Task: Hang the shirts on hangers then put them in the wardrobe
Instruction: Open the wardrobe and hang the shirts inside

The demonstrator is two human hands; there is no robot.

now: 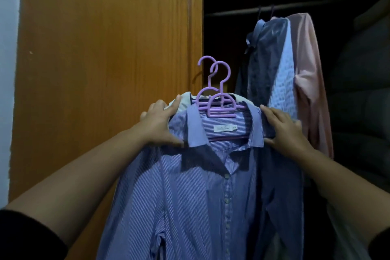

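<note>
A blue-and-white striped shirt [202,196] hangs on a purple hanger [221,103] in front of me. Behind it a second purple hanger [203,82] carries a pale shirt [187,96], mostly hidden. My left hand [160,124] grips the striped shirt's left shoulder, thumb on the collar. My right hand [285,131] grips its right shoulder. Both hooks point up and hang free, below the wardrobe rail [232,13].
The open wardrobe is dark inside. On its rail hang a grey-blue shirt [266,53], a white patterned one [283,82] and a pink one [310,82]. Dark bulky clothing [363,95] fills the right. A wooden door panel [105,48] stands at left.
</note>
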